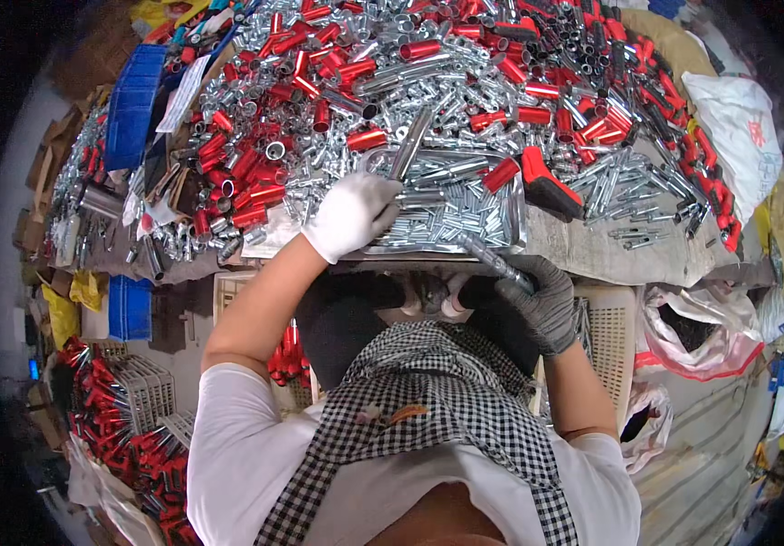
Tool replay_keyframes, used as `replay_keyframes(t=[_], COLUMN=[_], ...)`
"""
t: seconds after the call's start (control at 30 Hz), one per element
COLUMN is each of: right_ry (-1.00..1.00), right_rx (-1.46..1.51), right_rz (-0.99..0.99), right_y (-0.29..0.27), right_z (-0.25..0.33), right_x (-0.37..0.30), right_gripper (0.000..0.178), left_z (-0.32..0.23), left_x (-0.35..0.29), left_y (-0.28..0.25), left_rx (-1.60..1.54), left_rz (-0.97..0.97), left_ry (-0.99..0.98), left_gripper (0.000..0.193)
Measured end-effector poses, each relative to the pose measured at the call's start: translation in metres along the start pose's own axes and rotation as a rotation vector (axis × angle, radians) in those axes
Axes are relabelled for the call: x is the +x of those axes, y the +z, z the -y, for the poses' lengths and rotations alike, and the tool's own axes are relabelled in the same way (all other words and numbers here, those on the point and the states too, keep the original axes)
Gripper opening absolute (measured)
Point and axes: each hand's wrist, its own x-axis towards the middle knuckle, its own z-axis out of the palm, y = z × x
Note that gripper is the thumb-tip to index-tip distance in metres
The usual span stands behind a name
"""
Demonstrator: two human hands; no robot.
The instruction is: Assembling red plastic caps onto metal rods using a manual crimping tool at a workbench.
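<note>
My left hand (354,215), in a white glove, is over the left side of a shallow metal tray (521,223). Its fingers are curled at the lower end of a long silver metal tube (413,141), which slants up and away. Small silver pins (456,218) fill the tray. At the tray's front right corner, my right hand (542,305), gloved in dark grey, is closed around a silver metal rod (490,257) with a ridged part. That rod points up and left, over the tray's front edge.
A heap of red sleeves (251,196) and silver metal parts covers the bench behind the tray. Right of the tray lies a red and black handle (549,185). A blue bin (134,109) stands at the left. Below the bench are a cream crate (609,341) and a white sack (697,332).
</note>
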Motion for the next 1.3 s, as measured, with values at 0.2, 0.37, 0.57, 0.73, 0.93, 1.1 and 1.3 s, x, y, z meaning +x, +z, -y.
replay_keyframes(t=[0.2, 0.37, 0.57, 0.73, 0.93, 1.1, 1.3], right_ry=[-0.056, -0.188, -0.087, -0.102, 0.010, -0.059, -0.123], right_rx=[-0.165, -0.151, -0.086, 0.026, -0.103, -0.124, -0.298], right_rz=[-0.032, 0.056, 0.248, 0.270, 0.363, 0.358, 0.239], right_y=[0.000, 0.008, 0.022, 0.046, 0.046, 0.034, 0.018], right_z=[0.008, 0.013, 0.013, 0.023, 0.024, 0.028, 0.019], right_x=[-0.005, -0.005, -0.011, -0.018, -0.014, -0.007, 0.002], right_gripper=[0.034, 0.034, 0.040, 0.080, 0.064, 0.055, 0.048], left_z=[-0.011, -0.019, -0.055, -0.075, -0.074, -0.069, -0.065], left_x=[-0.023, -0.036, -0.047, -0.062, -0.062, -0.056, -0.036], left_y=[-0.043, -0.054, -0.053, -0.016, -0.003, -0.018, -0.047], left_rx=[-0.909, -1.032, -1.105, -1.178, -1.384, -1.342, -1.182], left_rz=[-0.227, 0.035, 0.228, 0.004, 0.059, 0.058, 0.196], left_ry=[-0.275, -0.241, -0.108, -0.071, -0.128, -0.140, -0.450], left_gripper=[0.022, 0.025, 0.021, 0.054, 0.053, 0.049, 0.020])
